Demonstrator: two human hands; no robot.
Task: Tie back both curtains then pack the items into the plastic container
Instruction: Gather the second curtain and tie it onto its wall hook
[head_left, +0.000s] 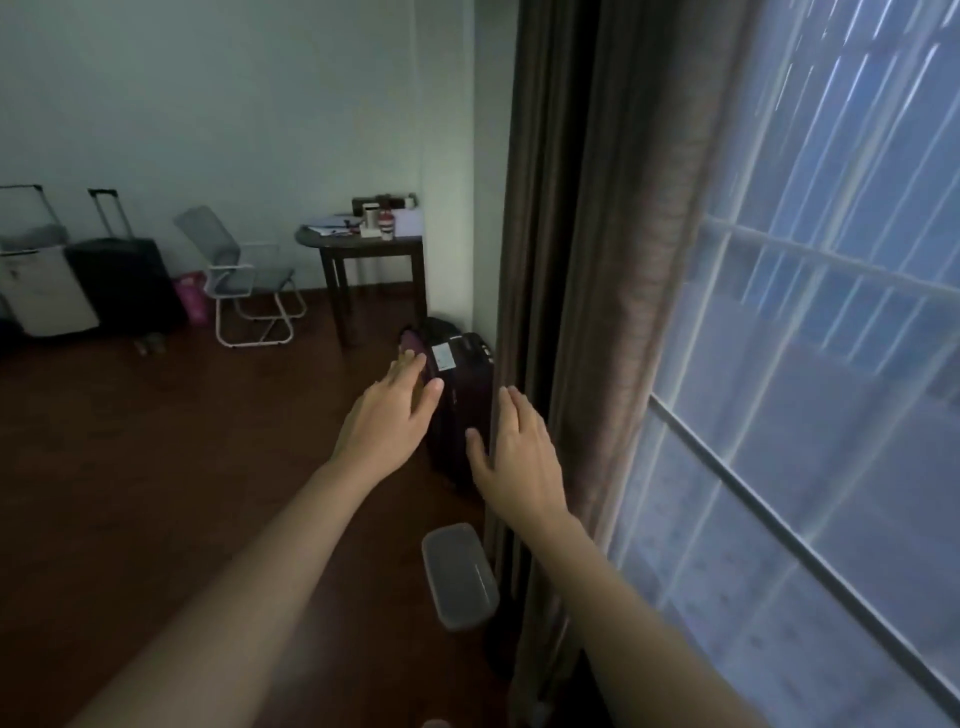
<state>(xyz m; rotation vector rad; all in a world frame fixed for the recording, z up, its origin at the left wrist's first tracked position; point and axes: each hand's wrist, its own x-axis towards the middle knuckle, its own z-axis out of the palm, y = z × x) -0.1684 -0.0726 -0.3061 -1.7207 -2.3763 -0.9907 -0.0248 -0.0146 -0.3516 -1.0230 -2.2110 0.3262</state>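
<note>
Two bare hands extend forward, both empty. Left hand: fingers spread flat, palm down, hovering in front of a dark suitcase on the floor; no contact I can confirm. Right hand: fingers extended and loosely together, just beside the left edge of the brown curtain. Whether the fingertips touch the fabric cannot be told from this view.

Nearest task item: a plastic container on the wooden floor, between the forearms and close to the curtain hem. It looks translucent grey; whether it is lidded or holds anything I cannot tell.

Curtain state: hangs straight and full-length beside the window, partly drawn off the glass, no tie-back visible on it. Only one curtain is in view; the second is out of frame, status unknown.

Farther back: a small dark counter against the wall carries papers, a cup and small boxes, too small to identify. These may be the items to pack, but that is a guess. Left of it are a folding chair, then two upright suitcases at the far wall.

Progress, judged: early. Visible curtain not yet tied, packing not begun as far as shown. Probable step in hand: gathering this curtain. Remaining: tie it, handle the other curtain, then fill the container.
</note>
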